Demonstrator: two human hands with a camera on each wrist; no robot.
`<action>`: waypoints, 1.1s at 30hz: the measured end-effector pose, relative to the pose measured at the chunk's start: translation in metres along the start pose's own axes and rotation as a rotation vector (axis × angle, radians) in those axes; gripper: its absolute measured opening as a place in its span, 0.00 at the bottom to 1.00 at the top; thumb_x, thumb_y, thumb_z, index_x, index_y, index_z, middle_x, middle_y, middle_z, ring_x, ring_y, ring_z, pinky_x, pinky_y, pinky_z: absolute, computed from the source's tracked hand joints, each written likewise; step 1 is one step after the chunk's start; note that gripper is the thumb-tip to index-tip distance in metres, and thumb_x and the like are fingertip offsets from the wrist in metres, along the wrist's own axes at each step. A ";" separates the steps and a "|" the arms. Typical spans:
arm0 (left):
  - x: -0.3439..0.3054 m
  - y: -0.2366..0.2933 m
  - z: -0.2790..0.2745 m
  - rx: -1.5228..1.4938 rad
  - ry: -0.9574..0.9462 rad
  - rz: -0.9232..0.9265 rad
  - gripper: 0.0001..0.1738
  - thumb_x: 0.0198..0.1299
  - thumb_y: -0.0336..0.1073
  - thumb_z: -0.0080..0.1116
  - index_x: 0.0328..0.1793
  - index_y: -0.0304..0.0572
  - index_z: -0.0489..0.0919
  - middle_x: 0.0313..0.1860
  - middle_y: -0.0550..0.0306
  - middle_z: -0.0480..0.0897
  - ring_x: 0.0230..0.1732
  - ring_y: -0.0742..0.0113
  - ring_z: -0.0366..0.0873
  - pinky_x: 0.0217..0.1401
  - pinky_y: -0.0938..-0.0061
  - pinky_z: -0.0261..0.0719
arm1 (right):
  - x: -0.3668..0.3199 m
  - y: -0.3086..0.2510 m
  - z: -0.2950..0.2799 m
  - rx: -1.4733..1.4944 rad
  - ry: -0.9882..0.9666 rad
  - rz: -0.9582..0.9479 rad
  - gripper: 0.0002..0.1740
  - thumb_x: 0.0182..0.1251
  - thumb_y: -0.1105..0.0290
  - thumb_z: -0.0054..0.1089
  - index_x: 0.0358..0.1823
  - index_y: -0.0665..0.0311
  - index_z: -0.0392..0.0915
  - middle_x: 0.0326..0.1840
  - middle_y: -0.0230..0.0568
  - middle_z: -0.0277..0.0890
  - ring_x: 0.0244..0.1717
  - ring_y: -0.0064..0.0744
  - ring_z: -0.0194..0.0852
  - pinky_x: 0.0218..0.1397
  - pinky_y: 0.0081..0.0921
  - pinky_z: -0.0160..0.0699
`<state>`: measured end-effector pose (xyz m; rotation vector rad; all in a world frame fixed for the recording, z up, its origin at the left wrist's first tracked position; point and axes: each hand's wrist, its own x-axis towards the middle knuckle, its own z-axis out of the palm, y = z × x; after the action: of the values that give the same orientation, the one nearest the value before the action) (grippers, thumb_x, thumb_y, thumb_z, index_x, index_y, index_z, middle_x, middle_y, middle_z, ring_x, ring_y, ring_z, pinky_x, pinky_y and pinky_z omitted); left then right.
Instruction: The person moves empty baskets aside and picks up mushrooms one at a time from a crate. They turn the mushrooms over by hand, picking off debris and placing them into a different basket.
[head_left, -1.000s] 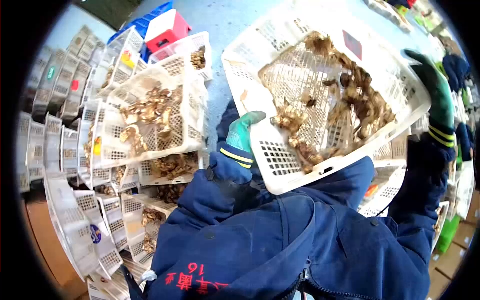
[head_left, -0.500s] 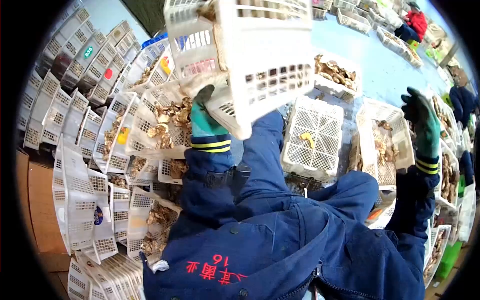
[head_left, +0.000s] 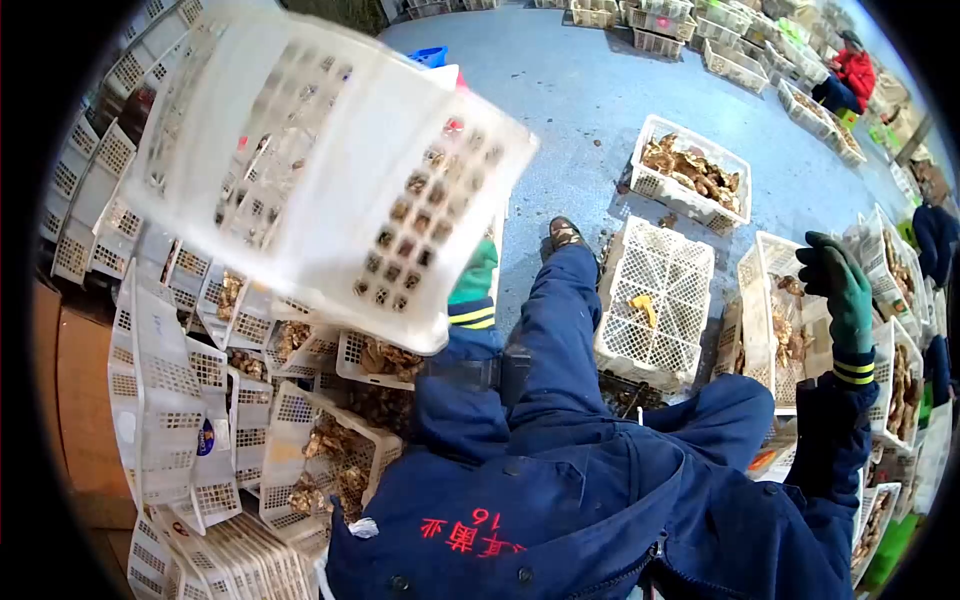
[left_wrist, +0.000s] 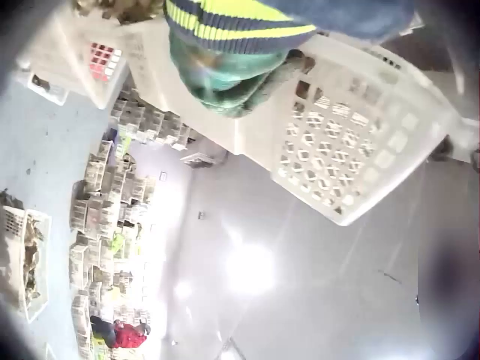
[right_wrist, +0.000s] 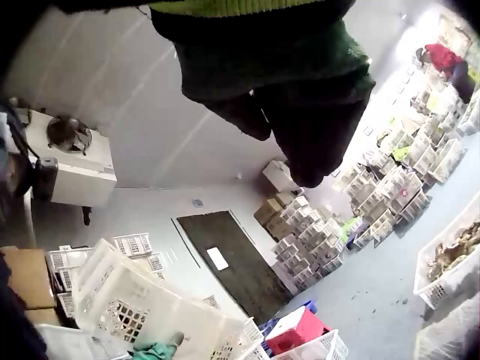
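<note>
A white plastic crate hangs tilted at the upper left in the head view, its perforated side and base toward the camera. My left hand, in a green glove, grips the crate's edge. In the head view the crate hides most of that hand. Beneath it is a stack of crates with brown mushrooms. My right hand, also gloved, is raised in the air with loose fingers and holds nothing. It is nearest to a white crate with a few mushrooms inside.
An upturned white crate with a yellow piece on it stands before my legs. Beyond lies a crate of mushrooms on the blue floor. A person in red sits far right. Stacked crates line the left.
The crate has swung from in front of my body to the left, over the stacks there. My right hand has let go of its rim and stays raised at the right.
</note>
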<state>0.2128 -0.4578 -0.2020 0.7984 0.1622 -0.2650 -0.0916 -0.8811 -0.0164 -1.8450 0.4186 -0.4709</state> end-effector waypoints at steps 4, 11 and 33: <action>0.010 -0.016 -0.012 0.038 0.053 -0.013 0.20 0.63 0.42 0.53 0.55 0.36 0.77 0.44 0.45 0.82 0.42 0.51 0.82 0.46 0.58 0.84 | -0.005 -0.013 0.023 -0.050 -0.060 0.025 0.19 0.77 0.61 0.44 0.58 0.64 0.76 0.44 0.37 0.83 0.37 0.21 0.79 0.41 0.18 0.76; 0.010 -0.026 -0.016 0.057 0.084 -0.008 0.20 0.63 0.42 0.53 0.55 0.36 0.77 0.45 0.45 0.82 0.42 0.51 0.82 0.46 0.57 0.84 | -0.010 -0.023 0.032 -0.128 -0.100 0.011 0.20 0.77 0.60 0.43 0.58 0.64 0.76 0.43 0.36 0.83 0.37 0.22 0.80 0.41 0.18 0.76; -0.015 -0.013 0.009 0.050 0.026 0.063 0.20 0.63 0.43 0.53 0.55 0.36 0.77 0.45 0.46 0.82 0.42 0.51 0.82 0.46 0.57 0.84 | -0.021 0.008 0.064 0.075 -0.276 0.122 0.20 0.75 0.64 0.49 0.62 0.65 0.73 0.49 0.38 0.81 0.43 0.24 0.78 0.47 0.19 0.76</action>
<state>0.1952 -0.4702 -0.2011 0.8554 0.1556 -0.2001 -0.0771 -0.8212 -0.0452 -1.7688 0.3184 -0.1430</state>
